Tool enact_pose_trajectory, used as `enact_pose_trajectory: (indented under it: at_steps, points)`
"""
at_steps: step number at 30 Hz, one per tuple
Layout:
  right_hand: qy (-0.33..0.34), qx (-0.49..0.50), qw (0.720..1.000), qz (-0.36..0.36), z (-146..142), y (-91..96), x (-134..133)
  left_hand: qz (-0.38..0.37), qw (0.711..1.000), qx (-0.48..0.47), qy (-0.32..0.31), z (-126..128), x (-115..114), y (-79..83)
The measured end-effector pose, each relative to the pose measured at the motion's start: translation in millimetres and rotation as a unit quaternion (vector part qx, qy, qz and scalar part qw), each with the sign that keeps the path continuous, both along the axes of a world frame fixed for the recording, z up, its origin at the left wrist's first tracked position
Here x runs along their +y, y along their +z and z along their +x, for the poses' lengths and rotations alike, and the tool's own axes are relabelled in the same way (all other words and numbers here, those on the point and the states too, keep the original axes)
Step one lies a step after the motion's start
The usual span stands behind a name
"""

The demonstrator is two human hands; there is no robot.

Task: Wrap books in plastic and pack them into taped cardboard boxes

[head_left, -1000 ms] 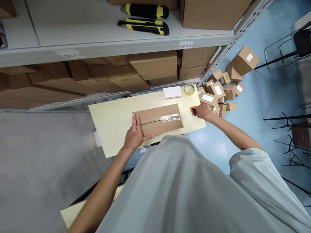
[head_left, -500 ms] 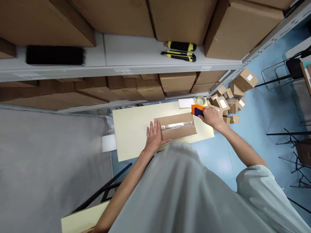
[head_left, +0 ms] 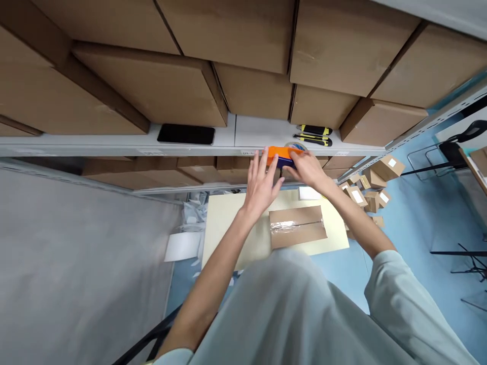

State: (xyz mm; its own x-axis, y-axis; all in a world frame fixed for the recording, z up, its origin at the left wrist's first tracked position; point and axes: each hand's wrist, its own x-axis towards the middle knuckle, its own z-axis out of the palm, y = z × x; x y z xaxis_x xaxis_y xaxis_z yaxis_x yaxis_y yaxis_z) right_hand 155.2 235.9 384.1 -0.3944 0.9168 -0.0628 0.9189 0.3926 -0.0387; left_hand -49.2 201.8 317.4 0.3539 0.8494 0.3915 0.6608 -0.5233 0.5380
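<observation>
My right hand is closed around an orange and dark-blue tape dispenser, raised to the shelf's front edge. Part of a tape roll shows just behind it. My left hand is up at the dispenser's left end with its fingers spread; whether the fingertips touch it I cannot tell. Below both hands a flat cardboard box lies on the pale yellow tabletop, a strip of shiny clear tape along its middle.
On the shelf lie a black phone and yellow-black utility knives, before rows of cardboard boxes. A white label stack sits on the table's far edge. Small parcels are piled on the floor at right.
My left hand has left the box and risen to the dispenser. My right hand has carried the dispenser up and left, off the box. The view has tilted up toward the shelf.
</observation>
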Motion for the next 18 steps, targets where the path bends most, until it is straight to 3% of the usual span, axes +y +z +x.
enact_pose_trajectory:
  at_steps: [4, 8, 11, 14, 18]
  points:
    - [0.015, 0.032, 0.998, 0.053, -27, -13.0, 62, -0.004, 0.999, 0.045, 0.024, -18, 45, 9.1]
    - [0.011, 0.062, 0.996, 0.070, -42, -31.2, 93, -0.029, 0.995, 0.087, 0.025, -31, 76, -5.0]
    - [-0.007, 0.068, 0.996, 0.059, -49, -41.2, 99, -0.047, 0.994, 0.098, 0.018, -33, 90, -18.7]
    - [-0.018, 0.080, 0.995, 0.055, -50, -40.1, 97, -0.055, 0.994, 0.086, 0.022, -29, 96, -19.8]
    - [-0.032, 0.129, 0.986, 0.099, -31, -36.5, 70, -0.050, 0.996, 0.059, 0.039, -23, 70, -11.8]
